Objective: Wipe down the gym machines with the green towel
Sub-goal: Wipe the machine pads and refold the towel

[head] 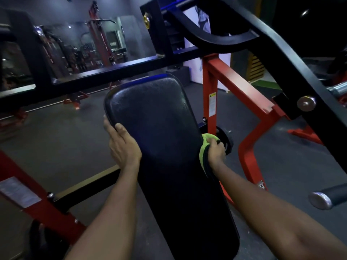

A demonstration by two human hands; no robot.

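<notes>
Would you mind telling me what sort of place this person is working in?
Almost certainly a gym's weights area: a long black padded bench sits in a red steel machine frame, more red machines stand in the background, and the right hand grips a green towel against the bench's edge.

White banner (224, 70) is standing in the background. Dark box (180, 75) is sitting just left of banner, yellow slatted panel (257, 67) is showing right of it, grey floor (56, 139) is spreading below.

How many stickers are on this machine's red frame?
2: a warning sticker on the red upright right of the pad, and a pale sticker on the lower-left bar. Others may be hidden.
</notes>
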